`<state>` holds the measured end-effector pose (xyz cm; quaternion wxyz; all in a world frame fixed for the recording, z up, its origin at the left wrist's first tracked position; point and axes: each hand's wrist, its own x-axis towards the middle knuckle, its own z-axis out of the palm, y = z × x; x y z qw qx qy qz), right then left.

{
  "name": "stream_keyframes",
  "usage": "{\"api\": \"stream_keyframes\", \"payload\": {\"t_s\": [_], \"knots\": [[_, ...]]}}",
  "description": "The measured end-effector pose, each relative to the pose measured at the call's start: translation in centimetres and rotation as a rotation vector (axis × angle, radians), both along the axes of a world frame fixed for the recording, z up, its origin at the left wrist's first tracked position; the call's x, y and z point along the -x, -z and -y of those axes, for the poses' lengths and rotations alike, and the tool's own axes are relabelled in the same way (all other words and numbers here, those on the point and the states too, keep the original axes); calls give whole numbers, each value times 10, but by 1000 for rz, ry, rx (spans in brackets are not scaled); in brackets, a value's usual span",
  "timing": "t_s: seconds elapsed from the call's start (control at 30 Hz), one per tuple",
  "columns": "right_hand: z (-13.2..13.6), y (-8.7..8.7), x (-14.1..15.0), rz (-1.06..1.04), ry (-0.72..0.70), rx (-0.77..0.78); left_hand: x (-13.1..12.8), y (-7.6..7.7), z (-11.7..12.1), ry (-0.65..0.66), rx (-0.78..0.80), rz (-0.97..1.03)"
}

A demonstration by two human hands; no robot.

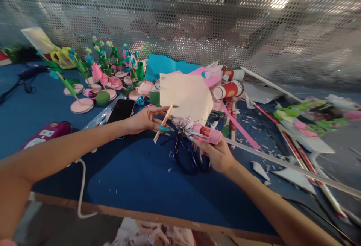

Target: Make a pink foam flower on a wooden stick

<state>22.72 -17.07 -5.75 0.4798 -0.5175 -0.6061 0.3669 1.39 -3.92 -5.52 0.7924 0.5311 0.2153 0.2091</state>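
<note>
My left hand (143, 121) pinches a flat wooden stick (168, 114), held at a slant over the table. A small teal paper piece (163, 128) sits around or against the stick near my fingers. My right hand (220, 156) is wrapped round a pink hot glue gun (208, 133), its silvery, crumpled-looking front pointing left at the stick. Out of the gun's back runs a long translucent glue stick (270, 159). Whether the nozzle touches the stick or paper I cannot tell. Dark blue-handled scissors (177, 157) lie just below the gun, their blades partly hidden.
Small paper plants on pink round bases (81, 105) crowd the back left. A black phone (122, 110), purple case (49, 131) and white cable (82, 189) lie left. Cream paper (186, 93), blue paper (160, 65) and paper cups (229, 90) are behind. Scraps litter the right.
</note>
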Motion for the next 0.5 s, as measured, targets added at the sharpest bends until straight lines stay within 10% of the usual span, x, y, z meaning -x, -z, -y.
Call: {"api": "stream_keyframes", "payload": {"t_s": [0.5], "knots": [[1,3,-4,-12,-36,11,0,-1,2,0,-8,8]]}}
